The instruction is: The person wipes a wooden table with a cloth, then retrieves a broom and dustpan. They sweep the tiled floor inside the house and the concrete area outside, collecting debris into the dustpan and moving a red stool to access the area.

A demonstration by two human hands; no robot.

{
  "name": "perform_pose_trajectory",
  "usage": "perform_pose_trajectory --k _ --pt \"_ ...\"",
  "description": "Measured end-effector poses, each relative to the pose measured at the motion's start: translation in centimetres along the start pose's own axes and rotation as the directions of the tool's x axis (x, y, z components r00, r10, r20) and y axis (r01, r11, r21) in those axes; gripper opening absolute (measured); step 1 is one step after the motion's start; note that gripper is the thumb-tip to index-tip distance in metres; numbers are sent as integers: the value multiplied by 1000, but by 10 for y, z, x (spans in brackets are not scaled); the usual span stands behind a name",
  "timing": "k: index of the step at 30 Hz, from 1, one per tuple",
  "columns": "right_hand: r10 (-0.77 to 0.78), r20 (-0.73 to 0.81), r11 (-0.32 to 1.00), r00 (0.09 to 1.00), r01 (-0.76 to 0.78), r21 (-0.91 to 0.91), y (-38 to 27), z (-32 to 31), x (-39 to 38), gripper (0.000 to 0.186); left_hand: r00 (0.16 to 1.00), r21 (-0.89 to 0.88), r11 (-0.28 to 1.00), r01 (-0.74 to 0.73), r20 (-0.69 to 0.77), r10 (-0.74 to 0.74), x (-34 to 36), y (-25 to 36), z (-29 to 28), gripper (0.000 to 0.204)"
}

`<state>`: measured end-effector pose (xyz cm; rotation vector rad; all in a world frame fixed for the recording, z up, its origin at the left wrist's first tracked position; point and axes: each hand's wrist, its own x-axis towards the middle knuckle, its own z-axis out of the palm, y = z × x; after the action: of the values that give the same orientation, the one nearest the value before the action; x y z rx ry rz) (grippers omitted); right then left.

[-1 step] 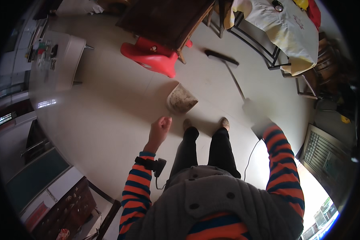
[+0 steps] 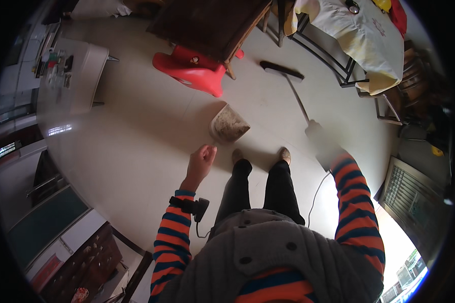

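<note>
On the pale floor ahead of my feet lies a dustpan (image 2: 230,125), its whitish inside stained brown. My left hand (image 2: 201,160) is closed in a fist just behind it, apparently round the dustpan's handle, which is mostly hidden from above. A broom (image 2: 283,70) with a wide dark head rests farther out to the right. Its thin handle slants back to my right hand (image 2: 318,136), closed round the upper end. That hand is blurred, so single fingers do not show.
A red plastic chair (image 2: 192,73) stands under a dark brown table (image 2: 207,28) ahead. To the far right is a table with a pale cloth (image 2: 338,33) and dark metal legs. A white low table (image 2: 83,76) holds small items at left. A cable (image 2: 316,197) hangs below my right arm.
The broom has shifted very slightly to the right, and my right hand with it. My left hand is a touch farther up; the dustpan stays in place.
</note>
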<state>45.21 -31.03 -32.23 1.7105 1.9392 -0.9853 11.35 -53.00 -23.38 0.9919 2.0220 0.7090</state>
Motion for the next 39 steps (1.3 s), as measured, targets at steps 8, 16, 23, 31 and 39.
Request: perform_pose_trajectory --k 8,16,23,31,39 --pt "104 211 985 972 -72 -154 -6 79 -27 41 998 27 1000 -2 55 1 27 -2 -15 23" --pt "-48 392 996 919 15 88 40 31 -81 17 997 90 995 35 64 -41 28 -5 -15 21" --pt "158 367 933 917 -260 247 87 -7 -102 19 994 147 989 31 101 -46 26 -1 -12 23" --pt "272 484 915 832 -378 137 74 127 -70 51 995 116 993 -19 99 7 28 2 -9 24" --pt "10 728 775 686 -465 427 -7 125 -125 19 988 109 992 65 132 -80 28 0 -10 23"
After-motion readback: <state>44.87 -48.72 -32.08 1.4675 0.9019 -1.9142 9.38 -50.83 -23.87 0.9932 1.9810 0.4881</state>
